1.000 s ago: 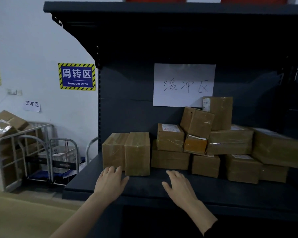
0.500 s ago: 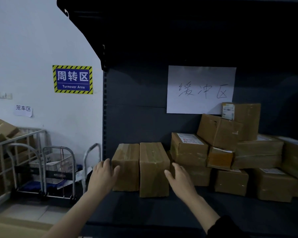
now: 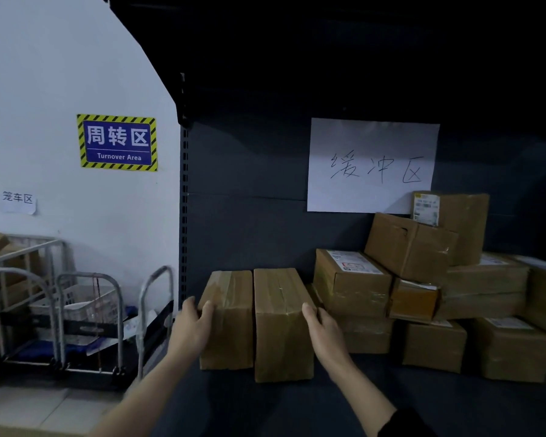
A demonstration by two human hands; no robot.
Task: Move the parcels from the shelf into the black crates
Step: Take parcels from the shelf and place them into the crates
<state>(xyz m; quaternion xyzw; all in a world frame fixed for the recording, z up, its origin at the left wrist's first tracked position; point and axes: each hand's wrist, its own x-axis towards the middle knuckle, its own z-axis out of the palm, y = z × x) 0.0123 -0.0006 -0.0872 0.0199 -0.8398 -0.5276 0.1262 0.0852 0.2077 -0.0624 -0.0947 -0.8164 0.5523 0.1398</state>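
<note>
We have both hands on two upright parcels that stand touching at the near left of the dark metal shelf (image 3: 265, 411). Our left hand (image 3: 191, 326) curls round the left brown cardboard parcel (image 3: 230, 323). Our right hand (image 3: 323, 332) grips the right brown cardboard parcel (image 3: 281, 329). A stack of brown cardboard boxes (image 3: 410, 247) sits just to the right.

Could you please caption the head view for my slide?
Left hand holds the left parcel, right hand holds the right parcel, on the shelf.
</note>
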